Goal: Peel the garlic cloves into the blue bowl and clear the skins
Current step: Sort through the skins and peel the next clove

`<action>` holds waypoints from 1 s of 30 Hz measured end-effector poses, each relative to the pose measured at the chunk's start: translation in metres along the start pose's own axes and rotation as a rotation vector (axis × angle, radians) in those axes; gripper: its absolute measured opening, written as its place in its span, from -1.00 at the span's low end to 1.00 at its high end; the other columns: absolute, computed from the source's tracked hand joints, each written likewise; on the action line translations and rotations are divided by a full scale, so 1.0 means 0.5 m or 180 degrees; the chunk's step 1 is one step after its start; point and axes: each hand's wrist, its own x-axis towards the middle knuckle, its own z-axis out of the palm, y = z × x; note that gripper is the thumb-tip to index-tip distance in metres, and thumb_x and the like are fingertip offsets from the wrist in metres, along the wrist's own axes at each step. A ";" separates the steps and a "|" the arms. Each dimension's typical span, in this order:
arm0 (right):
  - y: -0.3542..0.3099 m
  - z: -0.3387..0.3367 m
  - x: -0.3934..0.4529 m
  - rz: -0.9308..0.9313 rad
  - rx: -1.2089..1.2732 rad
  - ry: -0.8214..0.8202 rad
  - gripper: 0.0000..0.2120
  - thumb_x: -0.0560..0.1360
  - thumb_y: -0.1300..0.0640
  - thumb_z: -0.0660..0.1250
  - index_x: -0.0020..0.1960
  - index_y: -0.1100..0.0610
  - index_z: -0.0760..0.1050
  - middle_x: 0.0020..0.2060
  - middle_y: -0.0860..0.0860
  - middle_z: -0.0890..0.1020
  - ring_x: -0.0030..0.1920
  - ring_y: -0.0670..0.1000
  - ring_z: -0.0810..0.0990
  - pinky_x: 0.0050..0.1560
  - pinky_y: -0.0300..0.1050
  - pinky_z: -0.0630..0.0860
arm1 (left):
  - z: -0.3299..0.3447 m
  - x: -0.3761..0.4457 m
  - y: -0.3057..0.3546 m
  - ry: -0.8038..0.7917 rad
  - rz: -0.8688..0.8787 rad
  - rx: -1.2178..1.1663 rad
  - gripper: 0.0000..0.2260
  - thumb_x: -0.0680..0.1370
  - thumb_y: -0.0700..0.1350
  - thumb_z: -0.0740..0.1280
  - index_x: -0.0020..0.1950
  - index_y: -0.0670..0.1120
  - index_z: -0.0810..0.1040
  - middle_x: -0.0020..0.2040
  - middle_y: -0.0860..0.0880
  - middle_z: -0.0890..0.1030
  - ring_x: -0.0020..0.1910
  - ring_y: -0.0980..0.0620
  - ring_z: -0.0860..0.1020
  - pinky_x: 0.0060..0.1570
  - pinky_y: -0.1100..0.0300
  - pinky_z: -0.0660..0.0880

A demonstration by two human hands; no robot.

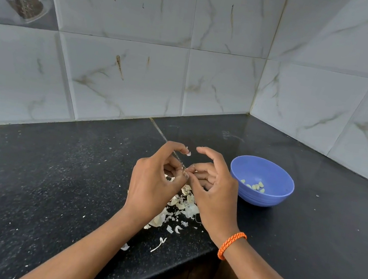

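Garlic clove, mostly hidden, sits pinched between the fingertips of both hands above the table's front edge; its long axis can't be made out. Left hand and right hand both curl their grip around it. Loose skins lie heaped beneath. Just right stands the blue bowl holding peeled cloves.

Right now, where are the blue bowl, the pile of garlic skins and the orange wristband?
blue bowl [264,199]: head view, outer front wall.
garlic skins [188,207]: head view, middle of pile.
orange wristband [231,244]: head view, braided cord.
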 end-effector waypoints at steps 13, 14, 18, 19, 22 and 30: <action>-0.006 -0.002 -0.003 0.0017 0.0417 0.0120 -0.51 0.56 0.33 0.51 0.40 0.02 0.49 -0.04 0.01 0.73 -0.03 0.07 0.76 -0.03 -0.11 0.70 | 0.003 0.008 -0.007 0.0103 -0.0714 -0.1324 -0.62 0.50 -0.27 0.58 0.19 0.04 0.56 -0.15 -0.10 0.74 -0.16 -0.11 0.71 -0.02 -0.07 0.70; -0.006 -0.003 -0.003 0.0012 0.0437 0.0137 -0.51 0.57 0.33 0.51 0.41 0.02 0.48 -0.03 0.02 0.73 -0.02 0.08 0.76 -0.02 -0.11 0.70 | 0.003 0.009 -0.008 0.0107 -0.0739 -0.1386 -0.62 0.51 -0.27 0.58 0.19 0.03 0.55 -0.14 -0.11 0.74 -0.16 -0.10 0.71 -0.03 -0.07 0.70; -0.005 -0.004 0.000 0.0006 0.0522 0.0169 -0.52 0.58 0.37 0.48 0.39 0.03 0.45 -0.03 0.04 0.71 -0.01 0.11 0.77 0.05 -0.01 0.72 | 0.004 0.010 -0.014 0.0101 -0.0814 -0.1565 -0.66 0.56 -0.33 0.50 0.23 -0.02 0.55 -0.12 -0.15 0.74 -0.13 -0.13 0.72 0.06 -0.13 0.70; -0.005 -0.004 0.000 0.0008 0.0534 0.0179 -0.52 0.58 0.37 0.47 0.39 0.04 0.45 -0.03 0.05 0.71 -0.02 0.12 0.77 0.06 0.02 0.72 | 0.004 0.011 -0.016 0.0083 -0.0816 -0.1607 -0.67 0.58 -0.35 0.47 0.24 -0.03 0.56 -0.12 -0.16 0.74 -0.11 -0.16 0.73 0.09 -0.12 0.71; -0.007 -0.006 0.003 0.0024 0.0575 0.0221 -0.53 0.58 0.36 0.47 0.39 0.06 0.44 -0.04 0.06 0.70 -0.02 0.15 0.76 0.06 0.12 0.73 | 0.000 0.013 -0.023 0.0009 -0.0814 -0.1736 -0.65 0.61 -0.44 0.32 0.28 -0.07 0.58 -0.12 -0.21 0.74 -0.08 -0.25 0.73 0.10 -0.05 0.71; -0.018 -0.010 0.004 -0.0027 0.0219 0.0160 -0.58 0.60 0.31 0.46 0.37 0.01 0.48 -0.04 -0.01 0.70 -0.02 0.10 0.75 0.04 0.01 0.71 | -0.008 0.014 -0.024 -0.0008 -0.0667 -0.1348 -0.87 0.72 -0.21 0.37 0.22 -0.03 0.63 -0.23 -0.16 0.71 -0.23 -0.13 0.70 -0.11 0.03 0.68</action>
